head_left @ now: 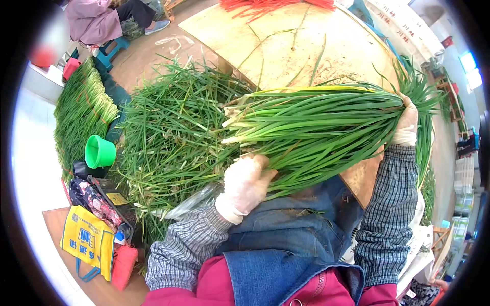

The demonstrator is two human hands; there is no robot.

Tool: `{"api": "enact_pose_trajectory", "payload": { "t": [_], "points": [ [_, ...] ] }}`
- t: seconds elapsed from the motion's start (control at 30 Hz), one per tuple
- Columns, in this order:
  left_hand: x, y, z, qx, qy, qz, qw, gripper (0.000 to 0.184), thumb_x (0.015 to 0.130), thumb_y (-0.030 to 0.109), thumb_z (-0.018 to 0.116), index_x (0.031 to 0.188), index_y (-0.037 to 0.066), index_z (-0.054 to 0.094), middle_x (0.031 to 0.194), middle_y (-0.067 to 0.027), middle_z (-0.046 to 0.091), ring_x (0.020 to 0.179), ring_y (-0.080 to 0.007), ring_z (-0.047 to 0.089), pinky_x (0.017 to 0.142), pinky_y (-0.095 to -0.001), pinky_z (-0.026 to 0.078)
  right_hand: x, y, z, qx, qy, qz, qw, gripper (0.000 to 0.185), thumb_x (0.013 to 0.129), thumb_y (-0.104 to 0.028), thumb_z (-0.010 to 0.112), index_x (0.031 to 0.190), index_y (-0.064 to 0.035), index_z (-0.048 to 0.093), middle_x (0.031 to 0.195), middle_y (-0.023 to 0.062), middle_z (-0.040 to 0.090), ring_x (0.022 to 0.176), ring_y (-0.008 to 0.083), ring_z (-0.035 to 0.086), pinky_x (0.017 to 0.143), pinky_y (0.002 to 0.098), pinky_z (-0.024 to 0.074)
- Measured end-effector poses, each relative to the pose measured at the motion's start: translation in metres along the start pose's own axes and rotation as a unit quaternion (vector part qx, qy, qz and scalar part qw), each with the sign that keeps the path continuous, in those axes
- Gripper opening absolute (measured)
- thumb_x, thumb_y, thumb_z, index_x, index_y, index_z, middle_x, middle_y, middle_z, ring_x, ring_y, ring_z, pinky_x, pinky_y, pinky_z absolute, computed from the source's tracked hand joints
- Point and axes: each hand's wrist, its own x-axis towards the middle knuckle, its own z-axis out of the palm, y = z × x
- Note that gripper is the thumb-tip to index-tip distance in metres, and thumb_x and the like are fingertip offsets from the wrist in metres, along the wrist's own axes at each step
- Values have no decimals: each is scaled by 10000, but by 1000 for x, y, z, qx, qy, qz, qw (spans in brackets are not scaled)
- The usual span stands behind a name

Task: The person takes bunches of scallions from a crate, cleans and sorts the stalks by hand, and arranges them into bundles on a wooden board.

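a pale wooden tabletop [214, 28] with red strips [275, 4] at its far edge, scattered green blades [318, 59] and brown crumbs [338, 78]

Easiest pass is over the wooden tabletop [275, 46] beyond the held chive bunch [326, 122], just low stray leaves [319, 58] there, red strands [270, 6] at the far edge. Bunch blocks the middle, from near the left hand [245, 181] to the right hand [406, 122]; loose chive heap [168, 137] crowds the left side, more greens [424, 120] just past the right hand. Room above the denim-covered lap [286, 229] between the checked sleeves [385, 214], bunch capping its far end.
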Motion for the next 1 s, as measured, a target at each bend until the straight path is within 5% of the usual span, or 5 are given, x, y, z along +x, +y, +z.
{"api": "enact_pose_trajectory", "payload": {
  "t": [0.27,0.47,0.63,0.87,1.0],
  "points": [
    [-15,-27,-57,-77,-78,-30,994,94,706,33,671,754,9,593,689,-101,610,612,-195,587,568,-295,477,-9,-2,3,-1,25,24,999,197,853,-175,484,798,-23,597,732,102,639,623,231,609,600,327,523],
    [-78,-113,-155,581,-146,-97,795,37,669,91,588,634,83,577,673,-100,568,619,-271,572,556,-397,456,-4,-1,-1,-14,-2,11,1000,203,862,-170,471,797,-25,598,705,93,633,603,221,604,590,322,518],
    [-7,-6,-53,121,44,65,989,148,739,203,677,738,79,597,668,-93,551,594,-265,554,531,-352,454,-12,-6,10,-18,11,-1,1000,196,852,-164,479,759,-32,590,687,87,630,576,210,601,572,312,518],
    [40,24,18,-73,5,-22,997,113,780,128,624,754,19,609,649,-81,595,558,-192,559,507,-298,428,-12,-5,3,35,11,-2,999,140,817,-143,526,782,-28,597,709,77,626,587,204,593,579,296,507],
    [50,61,-52,-429,-227,-274,830,139,733,141,600,748,4,618,647,-43,606,496,-62,444,438,-212,320,-22,-10,13,18,39,24,999,129,829,-138,512,806,-33,585,703,76,617,602,207,593,589,311,509]
  ]
}}
